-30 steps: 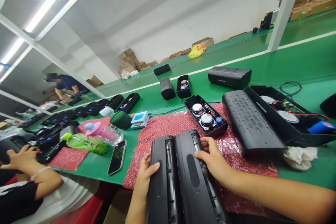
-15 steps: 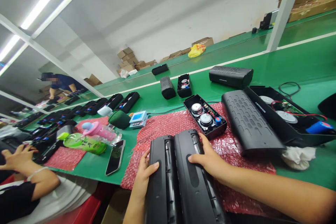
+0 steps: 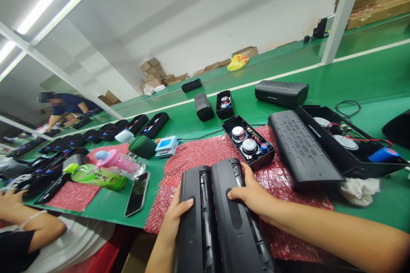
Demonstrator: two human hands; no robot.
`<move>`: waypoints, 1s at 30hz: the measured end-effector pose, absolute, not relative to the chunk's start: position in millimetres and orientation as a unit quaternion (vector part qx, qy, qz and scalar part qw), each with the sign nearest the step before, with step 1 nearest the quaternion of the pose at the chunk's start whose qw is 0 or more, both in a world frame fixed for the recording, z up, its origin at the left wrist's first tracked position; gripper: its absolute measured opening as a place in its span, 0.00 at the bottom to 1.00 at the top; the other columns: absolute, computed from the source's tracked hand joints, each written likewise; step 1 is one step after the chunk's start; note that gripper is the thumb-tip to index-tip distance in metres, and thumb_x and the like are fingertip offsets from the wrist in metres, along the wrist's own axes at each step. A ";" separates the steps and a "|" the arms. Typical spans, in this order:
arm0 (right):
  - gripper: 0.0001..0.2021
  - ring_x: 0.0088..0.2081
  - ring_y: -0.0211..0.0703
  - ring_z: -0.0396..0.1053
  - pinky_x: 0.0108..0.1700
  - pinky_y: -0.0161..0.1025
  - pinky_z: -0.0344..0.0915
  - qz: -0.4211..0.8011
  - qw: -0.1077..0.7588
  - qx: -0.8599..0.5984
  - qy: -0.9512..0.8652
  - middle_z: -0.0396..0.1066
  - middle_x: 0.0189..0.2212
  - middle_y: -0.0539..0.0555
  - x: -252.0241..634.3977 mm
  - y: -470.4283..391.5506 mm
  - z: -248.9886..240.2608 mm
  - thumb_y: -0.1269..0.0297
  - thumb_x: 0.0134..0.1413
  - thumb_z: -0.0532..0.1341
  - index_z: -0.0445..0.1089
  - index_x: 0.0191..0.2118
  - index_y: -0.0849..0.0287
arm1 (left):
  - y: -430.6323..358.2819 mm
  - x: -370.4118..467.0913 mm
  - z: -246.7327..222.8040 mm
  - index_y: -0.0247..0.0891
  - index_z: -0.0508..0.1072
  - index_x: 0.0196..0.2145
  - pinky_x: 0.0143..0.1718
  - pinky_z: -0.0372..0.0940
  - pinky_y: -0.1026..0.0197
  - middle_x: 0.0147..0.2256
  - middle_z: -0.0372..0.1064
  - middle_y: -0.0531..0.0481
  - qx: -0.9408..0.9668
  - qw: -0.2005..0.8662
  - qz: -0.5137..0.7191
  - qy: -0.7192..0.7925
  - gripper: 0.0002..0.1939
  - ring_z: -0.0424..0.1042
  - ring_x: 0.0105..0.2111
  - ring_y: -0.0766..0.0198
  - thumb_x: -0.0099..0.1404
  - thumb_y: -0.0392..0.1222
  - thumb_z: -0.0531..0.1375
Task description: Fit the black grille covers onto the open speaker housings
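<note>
Two long black casings lie side by side at the lower middle. My left hand point(image 3: 180, 213) is closed round the left black casing point(image 3: 193, 230), its thumb on the top face. On the right black casing point(image 3: 233, 217), my right hand point(image 3: 248, 190) has its thumb on the upper face and fingers over the far right edge. Beneath and behind them spreads red bubble wrap point(image 3: 195, 151). Just beyond sits an open speaker shell point(image 3: 249, 141) with two round drivers and a blue part. A closed black speaker point(image 3: 303, 149) stands to its right.
A phone point(image 3: 137, 194), green bottle point(image 3: 99, 175), pink bottle point(image 3: 120, 162) and small blue-white device point(image 3: 167, 146) are at left. A larger open shell point(image 3: 349, 140) and crumpled white cloth point(image 3: 360, 190) lie right. Another person's arm point(image 3: 35, 226) is at lower left.
The view has shifted slightly, moving the bench items a little left. The neighbouring person's hand has moved left towards the frame edge. My hands keep the same hold on both casings.
</note>
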State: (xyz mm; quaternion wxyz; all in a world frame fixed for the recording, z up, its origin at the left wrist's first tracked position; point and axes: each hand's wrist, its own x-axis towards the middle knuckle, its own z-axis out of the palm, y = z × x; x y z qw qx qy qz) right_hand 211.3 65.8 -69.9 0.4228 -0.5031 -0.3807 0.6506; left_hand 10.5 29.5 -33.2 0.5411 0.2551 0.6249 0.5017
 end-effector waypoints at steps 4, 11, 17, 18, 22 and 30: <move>0.42 0.42 0.50 0.69 0.41 0.43 0.69 0.678 0.422 -0.474 -0.371 0.68 0.41 0.53 214.7 63.6 -60.6 0.67 0.32 0.62 0.51 0.60 0.53 | 29.6 10.7 -33.6 0.47 0.52 0.64 0.33 0.73 0.56 0.42 0.75 0.45 0.256 0.539 0.505 0.623 0.50 0.77 0.35 0.51 0.45 0.38 0.66; 0.44 0.44 0.52 0.68 0.42 0.45 0.68 0.692 0.415 -0.475 -0.352 0.67 0.46 0.56 216.2 62.4 -53.6 0.66 0.30 0.61 0.51 0.60 0.54 | 30.2 10.3 -34.6 0.49 0.52 0.64 0.34 0.73 0.56 0.43 0.75 0.47 0.257 0.543 0.505 0.620 0.49 0.77 0.36 0.51 0.46 0.38 0.66; 0.45 0.45 0.53 0.67 0.45 0.46 0.67 0.687 0.420 -0.477 -0.352 0.66 0.47 0.56 214.9 62.6 -55.0 0.65 0.29 0.62 0.50 0.61 0.54 | 30.4 9.2 -35.7 0.49 0.52 0.64 0.34 0.74 0.56 0.44 0.75 0.46 0.254 0.539 0.508 0.622 0.49 0.77 0.39 0.50 0.46 0.38 0.66; 0.46 0.46 0.53 0.67 0.45 0.46 0.67 0.687 0.420 -0.478 -0.352 0.66 0.47 0.56 214.6 62.7 -55.1 0.65 0.29 0.62 0.49 0.61 0.54 | 30.4 8.9 -35.8 0.48 0.52 0.64 0.34 0.73 0.57 0.44 0.74 0.46 0.254 0.539 0.509 0.621 0.49 0.77 0.39 0.50 0.46 0.37 0.67; 0.46 0.48 0.55 0.65 0.47 0.47 0.66 0.683 0.425 -0.476 -0.356 0.65 0.47 0.57 213.7 62.5 -56.6 0.64 0.28 0.62 0.50 0.61 0.55 | 30.6 8.1 -36.0 0.47 0.51 0.64 0.34 0.73 0.56 0.44 0.74 0.45 0.255 0.544 0.508 0.617 0.50 0.77 0.38 0.50 0.46 0.37 0.67; 0.47 0.50 0.56 0.63 0.50 0.48 0.64 0.681 0.420 -0.481 -0.360 0.63 0.50 0.58 213.6 62.8 -58.8 0.63 0.28 0.62 0.49 0.62 0.55 | 30.5 8.1 -36.4 0.48 0.50 0.64 0.34 0.73 0.56 0.45 0.74 0.44 0.253 0.547 0.509 0.614 0.50 0.77 0.37 0.51 0.46 0.37 0.67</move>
